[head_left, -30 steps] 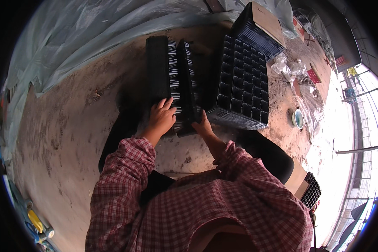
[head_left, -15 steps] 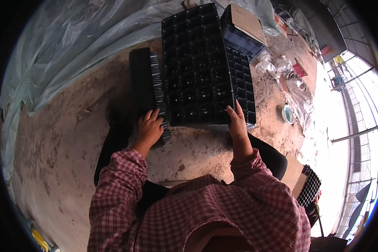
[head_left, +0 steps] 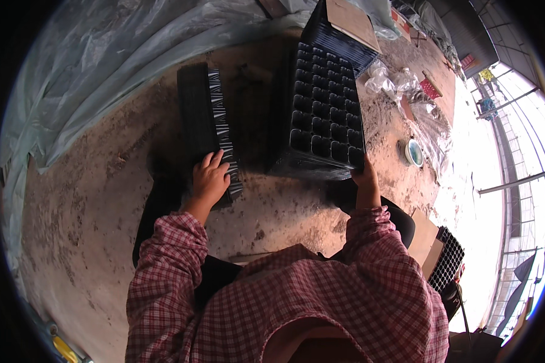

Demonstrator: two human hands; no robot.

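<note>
A stack of black seedling trays (head_left: 327, 109) sits on the ground ahead of me, its top tray showing rows of open square cells. At the stack's near right corner my right hand (head_left: 366, 175) grips the tray edge; some of its fingers are hidden. To the left lies a narrow black tray or bundle of trays (head_left: 198, 109) on its side, with a ridged, shiny edge. My left hand (head_left: 210, 180) lies on the near end of it, fingers spread and resting on the ridged edge.
Behind the stack stands another pile of black trays (head_left: 330, 39) topped with a cardboard sheet (head_left: 352, 24). Clear plastic sheeting (head_left: 103, 78) drapes along the far left. A round bowl (head_left: 413, 152) and a red basket (head_left: 430, 89) are at right. A black mesh-like tray (head_left: 447, 257) leans near my right side.
The tray that was raised with its bumpy underside toward me now lies cell side up on the right stack. My right hand moved slightly right with it; my left hand shifted slightly left.
</note>
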